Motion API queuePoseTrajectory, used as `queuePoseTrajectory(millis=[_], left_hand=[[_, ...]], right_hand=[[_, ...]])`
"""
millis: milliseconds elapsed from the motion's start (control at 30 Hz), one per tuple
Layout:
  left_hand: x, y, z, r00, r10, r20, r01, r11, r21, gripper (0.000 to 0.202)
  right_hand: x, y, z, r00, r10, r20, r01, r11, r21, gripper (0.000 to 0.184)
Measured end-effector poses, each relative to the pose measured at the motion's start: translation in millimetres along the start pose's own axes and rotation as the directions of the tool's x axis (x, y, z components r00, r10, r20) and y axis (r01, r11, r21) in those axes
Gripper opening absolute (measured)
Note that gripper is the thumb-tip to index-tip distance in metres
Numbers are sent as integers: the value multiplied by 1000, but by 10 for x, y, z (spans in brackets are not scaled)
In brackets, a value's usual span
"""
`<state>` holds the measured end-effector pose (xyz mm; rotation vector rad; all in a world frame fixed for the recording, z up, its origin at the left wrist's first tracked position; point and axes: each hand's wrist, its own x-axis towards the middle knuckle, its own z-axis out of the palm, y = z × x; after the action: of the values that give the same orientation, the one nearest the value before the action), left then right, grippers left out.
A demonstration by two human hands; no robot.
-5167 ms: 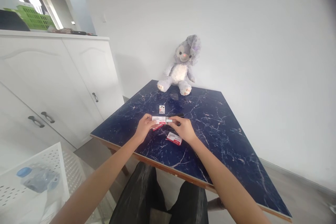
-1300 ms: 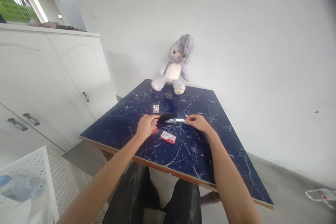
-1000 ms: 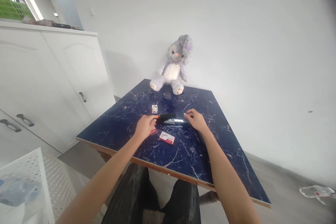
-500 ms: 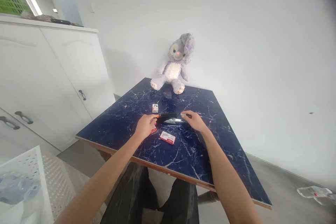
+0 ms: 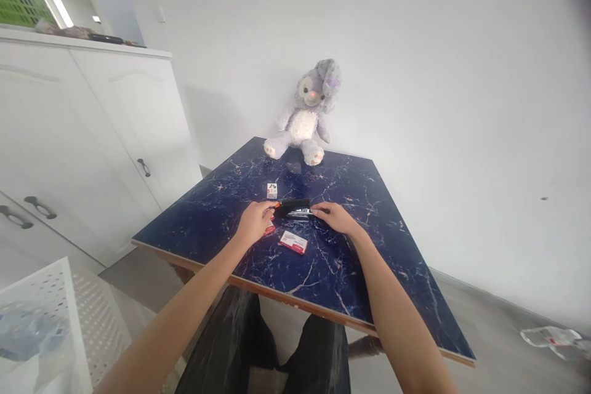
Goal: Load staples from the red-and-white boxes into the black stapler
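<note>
A black stapler [image 5: 294, 204] with an orange part at its left end lies across the table, opened so that its shiny metal channel [image 5: 299, 213] shows on the near side. My left hand [image 5: 255, 220] is closed on the orange end. At the other end, my right hand [image 5: 336, 217] pinches a small silvery strip, apparently staples, against the channel; the fingers mostly hide it. A red-and-white box [image 5: 294, 242] rests just nearer to me. Another red box [image 5: 269, 228] is partly covered by my left hand. Beyond the stapler stands a small white box [image 5: 272, 191].
A grey plush toy [image 5: 305, 114] sits at the back of the dark blue marbled table [image 5: 341, 283], against the wall. White cabinets [image 5: 92, 129] stand on the left. A white perforated basket [image 5: 76, 326] is at lower left, and a clear plastic item [image 5: 549, 337] lies on the floor at right.
My right hand has moved left and slightly down, bringing its fingertips onto the right end of the stapler's metal channel. My left hand keeps its grip on the orange end.
</note>
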<state>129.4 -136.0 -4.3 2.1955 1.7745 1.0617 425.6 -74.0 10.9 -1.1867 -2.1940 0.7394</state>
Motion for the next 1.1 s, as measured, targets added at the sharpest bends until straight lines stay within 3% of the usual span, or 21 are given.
queuePoseTrajectory(millis=[133, 467, 567, 700, 800, 967, 1100], left_hand=[[-2, 14, -12, 1000, -3, 6, 3, 1000, -1, 31], [-8, 25, -23, 1000, -10, 7, 10, 1000, -17, 31], [-3, 17, -10, 1000, 11, 12, -10, 1000, -20, 34], [17, -14, 20, 1000, 10, 19, -9, 998, -59, 51], [32, -27, 29, 997, -26, 73, 32, 996, -87, 55], [31, -27, -5, 994, -59, 90, 71, 989, -132, 56], [28, -47, -47, 993, -74, 92, 88, 981, -171, 53]], right_hand=[[-4, -1, -17, 1000, 4, 7, -4, 1000, 16, 27], [13, -7, 34, 1000, 22, -4, -23, 990, -137, 27], [0, -31, -3, 994, 65, -83, -80, 977, -196, 36], [-21, -104, -77, 940, 193, -280, -287, 892, -349, 30], [-8, -241, 12, 929, 201, -311, -323, 850, -415, 27], [55, -499, 347, 933, 183, -310, -277, 916, -289, 37], [104, -441, 414, 943, 250, -219, -257, 966, -7, 48]])
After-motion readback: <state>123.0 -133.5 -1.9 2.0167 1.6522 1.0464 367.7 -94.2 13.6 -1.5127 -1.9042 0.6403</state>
